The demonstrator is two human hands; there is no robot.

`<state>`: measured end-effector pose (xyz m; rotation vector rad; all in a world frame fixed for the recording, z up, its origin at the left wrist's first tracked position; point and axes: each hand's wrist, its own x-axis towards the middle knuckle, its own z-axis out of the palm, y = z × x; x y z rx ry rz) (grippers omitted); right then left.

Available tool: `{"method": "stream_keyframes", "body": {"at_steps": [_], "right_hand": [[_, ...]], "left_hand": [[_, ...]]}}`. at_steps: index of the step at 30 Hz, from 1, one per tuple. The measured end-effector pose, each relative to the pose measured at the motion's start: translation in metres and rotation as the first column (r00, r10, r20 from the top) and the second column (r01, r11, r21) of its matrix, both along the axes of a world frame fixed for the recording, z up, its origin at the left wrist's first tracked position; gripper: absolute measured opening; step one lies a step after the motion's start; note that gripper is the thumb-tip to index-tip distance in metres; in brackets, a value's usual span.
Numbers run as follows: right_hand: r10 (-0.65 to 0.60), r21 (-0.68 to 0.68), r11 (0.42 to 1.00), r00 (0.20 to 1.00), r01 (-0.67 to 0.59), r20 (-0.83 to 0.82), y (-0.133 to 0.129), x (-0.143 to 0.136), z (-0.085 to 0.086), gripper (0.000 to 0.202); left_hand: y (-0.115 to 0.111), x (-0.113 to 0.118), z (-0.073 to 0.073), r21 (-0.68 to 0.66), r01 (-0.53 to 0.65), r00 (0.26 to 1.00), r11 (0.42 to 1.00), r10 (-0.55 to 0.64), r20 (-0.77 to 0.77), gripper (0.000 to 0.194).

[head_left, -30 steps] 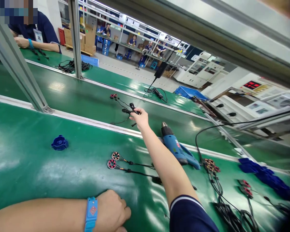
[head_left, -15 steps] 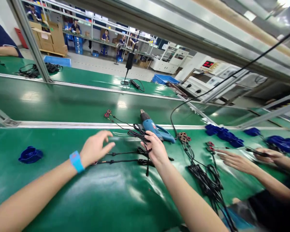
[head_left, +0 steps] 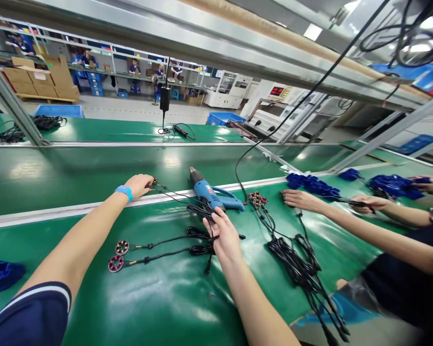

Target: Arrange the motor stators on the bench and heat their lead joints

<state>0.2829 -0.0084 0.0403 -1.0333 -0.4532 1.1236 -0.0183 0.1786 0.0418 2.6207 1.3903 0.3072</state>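
My left hand point(head_left: 140, 186), with a blue band at its wrist, reaches over the metal rail and pinches a small ring-shaped copper coil point(head_left: 155, 181); its fingers partly hide the coil. Thin leads run from it to a coiled black cable point(head_left: 199, 210). My right hand point(head_left: 224, 234) has its fingers closed on that black cable beside the heat gun. Two more ring coils, one with orange windings point(head_left: 121, 247) and one with pink windings point(head_left: 115, 263), lie on the green table, their leads running right to black cable bundles point(head_left: 201, 249) by my right hand.
A blue heat gun point(head_left: 211, 192) lies across the rail. To the right are ring coils point(head_left: 258, 198) with black cables point(head_left: 292, 262), and blue pieces point(head_left: 310, 185). A co-worker's hands point(head_left: 303, 199) work there. Another blue piece point(head_left: 3, 276) lies at left.
My left hand has moved up and away to the coil at the rail, closing its fingers on it. The two lower coils are now uncovered. My right hand stays at the cable; the view has shifted right.
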Motion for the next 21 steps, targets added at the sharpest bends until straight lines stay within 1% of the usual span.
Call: {"method": "stream_keyframes", "body": {"at_steps": [3, 7, 9, 11, 13, 16, 18, 20, 21], "right_hand": [[0.006, 0.007, 1.000, 1.000, -0.006, 0.013, -0.003, 0.001, 0.002, 0.051], [0.043, 0.040, 0.998, 0.994, -0.048, 0.098, -0.005, 0.007, 0.010, 0.053], [0.094, 0.060, 0.992, 0.977, -0.107, 0.189, -0.006, 0.014, 0.016, 0.052], [0.139, 0.073, 0.982, 0.929, -0.174, 0.342, -0.008, 0.024, 0.022, 0.047], [0.155, 0.073, 0.971, 0.837, -0.226, 0.524, -0.010, 0.035, 0.027, 0.041], [0.191, 0.026, 0.952, 0.658, -0.304, 0.728, -0.012, 0.053, 0.032, 0.033], [0.236, -0.053, 0.937, 0.515, -0.344, 0.824, -0.012, 0.064, 0.032, 0.030], [0.259, -0.127, 0.932, 0.378, -0.340, 0.889, -0.009, 0.074, 0.029, 0.028], [0.264, -0.153, 0.931, 0.324, -0.332, 0.909, -0.008, 0.078, 0.026, 0.026]], "left_hand": [[0.006, 0.004, 0.007, -0.018, 0.046, 0.996, 0.999, -0.047, -0.069, 0.026], [0.013, 0.015, 0.013, -0.042, 0.080, 0.986, 0.996, -0.085, -0.144, 0.027], [0.015, 0.022, 0.015, -0.043, 0.082, 0.982, 0.996, -0.088, -0.170, 0.027], [0.017, 0.028, 0.015, -0.034, 0.079, 0.978, 0.996, -0.084, -0.189, 0.028], [0.017, 0.031, 0.018, -0.021, 0.084, 0.975, 0.996, -0.087, -0.203, 0.028], [0.009, 0.023, 0.025, 0.004, 0.112, 0.972, 0.994, -0.109, -0.208, 0.024], [-0.004, 0.010, 0.032, 0.028, 0.116, 0.975, 0.993, -0.109, -0.195, 0.022], [-0.025, -0.007, 0.037, 0.049, 0.101, 0.980, 0.994, -0.091, -0.174, 0.023], [-0.038, -0.015, 0.038, 0.053, 0.090, 0.983, 0.995, -0.080, -0.165, 0.024]]}}
